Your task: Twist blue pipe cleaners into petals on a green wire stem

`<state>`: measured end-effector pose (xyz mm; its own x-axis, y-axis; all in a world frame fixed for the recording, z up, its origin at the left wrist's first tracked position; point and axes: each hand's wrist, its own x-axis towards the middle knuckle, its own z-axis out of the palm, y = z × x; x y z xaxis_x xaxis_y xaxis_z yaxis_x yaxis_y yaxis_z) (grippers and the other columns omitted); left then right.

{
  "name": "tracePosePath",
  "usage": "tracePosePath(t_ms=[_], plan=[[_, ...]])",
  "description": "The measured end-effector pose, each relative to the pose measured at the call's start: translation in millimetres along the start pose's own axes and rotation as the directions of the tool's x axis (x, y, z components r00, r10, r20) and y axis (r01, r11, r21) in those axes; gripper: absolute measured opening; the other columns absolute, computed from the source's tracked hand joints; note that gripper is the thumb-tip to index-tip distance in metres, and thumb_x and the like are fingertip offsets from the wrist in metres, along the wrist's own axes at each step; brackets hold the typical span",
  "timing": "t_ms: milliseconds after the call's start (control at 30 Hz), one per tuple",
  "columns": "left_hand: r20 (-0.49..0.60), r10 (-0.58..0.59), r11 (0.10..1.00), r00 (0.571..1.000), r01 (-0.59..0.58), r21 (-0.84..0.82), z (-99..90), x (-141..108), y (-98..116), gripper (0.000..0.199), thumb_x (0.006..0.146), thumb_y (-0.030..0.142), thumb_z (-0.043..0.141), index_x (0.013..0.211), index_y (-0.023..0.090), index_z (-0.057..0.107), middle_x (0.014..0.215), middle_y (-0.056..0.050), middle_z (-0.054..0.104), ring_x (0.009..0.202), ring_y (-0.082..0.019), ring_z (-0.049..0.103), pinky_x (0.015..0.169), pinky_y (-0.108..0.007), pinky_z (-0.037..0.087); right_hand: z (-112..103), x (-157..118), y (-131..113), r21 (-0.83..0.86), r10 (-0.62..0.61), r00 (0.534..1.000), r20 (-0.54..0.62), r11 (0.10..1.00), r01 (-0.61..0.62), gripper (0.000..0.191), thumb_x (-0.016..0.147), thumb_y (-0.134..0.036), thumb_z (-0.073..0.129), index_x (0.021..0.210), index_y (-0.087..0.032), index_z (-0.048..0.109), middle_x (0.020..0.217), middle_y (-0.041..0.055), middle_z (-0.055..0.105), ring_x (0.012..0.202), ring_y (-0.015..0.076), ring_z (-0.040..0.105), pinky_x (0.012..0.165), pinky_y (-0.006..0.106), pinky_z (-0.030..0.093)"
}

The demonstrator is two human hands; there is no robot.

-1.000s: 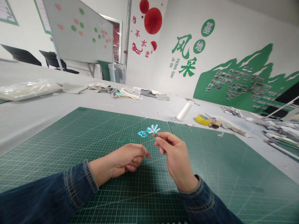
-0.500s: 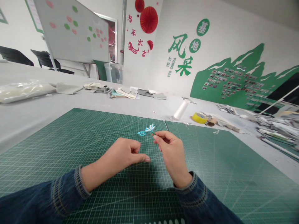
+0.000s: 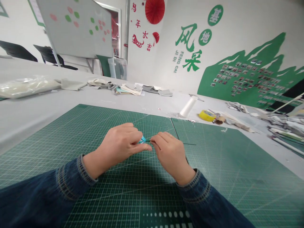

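Observation:
My left hand (image 3: 120,147) is closed, its curled fingers and thumb around a small turquoise beaded flower (image 3: 143,139). Only a bit of the flower shows; the rest is hidden by those fingers. Just to the right, my right hand (image 3: 169,152) pinches the flower's thin dark stem (image 3: 190,144) close below the head. The stem runs on past the knuckles to the right. Both hands are held above a green gridded cutting mat (image 3: 95,123).
A white cone (image 3: 188,107) and a yellow tape roll (image 3: 207,115) stand behind the mat. Fabric pieces (image 3: 133,89) and a plastic-wrapped bundle (image 3: 28,87) lie along the far side of the table. More scraps (image 3: 288,118) are piled at the right.
My left hand has moved up and right and closed over the flower, which was in full view in my right fingertips. My right hand has turned, and the stem now points right.

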<state>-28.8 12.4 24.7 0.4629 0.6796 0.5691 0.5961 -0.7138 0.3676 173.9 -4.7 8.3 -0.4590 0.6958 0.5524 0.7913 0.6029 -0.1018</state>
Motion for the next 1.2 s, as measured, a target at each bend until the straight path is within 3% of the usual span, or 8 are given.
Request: tracePosePath(t_ms=[100, 233, 400, 533, 600, 767, 867, 1200], plan=[[0.011, -0.169, 0.983, 0.986, 0.169, -0.064, -4.8, 4, -7, 0.057, 0.075, 0.050, 0.073, 0.052, 0.018, 0.032, 0.053, 0.004, 0.033, 0.056, -0.012, 0.030, 0.055, -0.029, 0.019, 0, 1, -1, 0.049, -0.087, 0.995, 0.058, 0.995, 0.084, 0.025, 0.096, -0.018, 0.046, 0.080, -0.020, 0.066, 0.076, 0.0065, 0.066, 0.076, 0.0207, 0.055, 0.070, 0.034, 0.040], [0.173, -0.376, 0.859, 0.910, 0.413, -0.302, -8.0, 8, -22, 0.060, 0.073, 0.054, 0.071, 0.053, 0.019, 0.027, 0.054, 0.005, 0.025, 0.054, -0.011, 0.024, 0.053, -0.027, 0.017, -3, 3, -3, 0.368, -0.077, 0.996, 0.048, 0.928, 0.054, 0.020, 0.094, -0.021, 0.053, 0.083, -0.024, 0.069, 0.080, 0.0031, 0.068, 0.079, 0.0191, 0.058, 0.074, 0.035, 0.044], [0.369, -0.426, 0.616, 0.826, 0.563, -0.551, 0.6, 7, -28, 0.057, 0.075, 0.052, 0.068, 0.053, 0.020, 0.027, 0.056, 0.006, 0.019, 0.053, -0.010, 0.019, 0.053, -0.028, 0.014, -10, 6, -7, 0.701, 0.086, 0.995, 0.056, 0.706, -0.101, 0.007, 0.084, -0.021, 0.069, 0.079, -0.025, 0.071, 0.075, 0.0006, 0.067, 0.071, 0.0171, 0.060, 0.067, 0.033, 0.046], [0.557, -0.410, 0.306, 0.722, 0.684, -0.662, 17.3, 3, -14, 0.049, 0.075, 0.052, 0.067, 0.055, 0.020, 0.037, 0.054, 0.007, 0.029, 0.050, -0.009, 0.024, 0.050, -0.026, 0.018, -10, 7, -8, 0.850, 0.227, 0.968, 0.104, 0.485, -0.205, 0.007, 0.077, -0.021, 0.075, 0.073, -0.024, 0.070, 0.072, -0.0005, 0.066, 0.070, 0.0165, 0.059, 0.065, 0.032, 0.045], [0.570, -0.406, 0.178, 0.715, 0.673, -0.718, 26.1, 1, -6, 0.046, 0.076, 0.048, 0.067, 0.055, 0.019, 0.038, 0.053, 0.007, 0.031, 0.050, -0.009, 0.023, 0.049, -0.025, 0.018, -7, 7, -8, 0.904, 0.335, 0.932, 0.143, 0.338, -0.260, 0.009, 0.075, -0.020, 0.076, 0.072, -0.023, 0.069, 0.068, -0.0022, 0.063, 0.064, 0.0140, 0.055, 0.060, 0.029, 0.042], [0.519, -0.350, 0.012, 0.779, 0.558, -0.830, 40.9, -3, 2, 0.059, 0.091, 0.055, 0.046, 0.046, 0.019, 0.030, 0.048, 0.005, 0.023, 0.047, -0.009, 0.020, 0.047, -0.027, 0.019, -3, 9, -8, 0.967, 0.530, 0.822, 0.208, 0.014, -0.253, 0.009, 0.076, -0.021, 0.074, 0.072, -0.021, 0.065, 0.063, -0.0026, 0.063, 0.056, 0.0103, 0.048, 0.054, 0.024, 0.036], [0.452, -0.372, 0.080, 0.811, 0.513, -0.855, 44.4, -5, 3, 0.065, 0.091, 0.064, 0.040, 0.046, 0.019, 0.030, 0.048, 0.005, 0.023, 0.048, -0.010, 0.023, 0.049, -0.027, 0.022, -3, 12, -9, 0.972, 0.602, 0.767, 0.223, -0.075, -0.224, 0.010, 0.075, -0.023, 0.074, 0.072, -0.020, 0.065, 0.062, -0.0020, 0.062, 0.055, 0.0096, 0.048, 0.051, 0.023, 0.034], [0.266, -0.268, 0.696, 0.926, 0.377, -0.611, 37.6, -3, 2, 0.066, 0.074, 0.066, 0.063, 0.049, 0.018, 0.025, 0.052, 0.005, 0.024, 0.052, -0.009, 0.022, 0.051, -0.027, 0.018, -3, 13, -6, 0.959, 0.664, 0.696, 0.272, -0.130, -0.251, 0.012, 0.071, -0.025, 0.077, 0.082, -0.021, 0.074, 0.086, 0.0040, 0.072, 0.060, 0.0106, 0.052, 0.052, 0.025, 0.038]])
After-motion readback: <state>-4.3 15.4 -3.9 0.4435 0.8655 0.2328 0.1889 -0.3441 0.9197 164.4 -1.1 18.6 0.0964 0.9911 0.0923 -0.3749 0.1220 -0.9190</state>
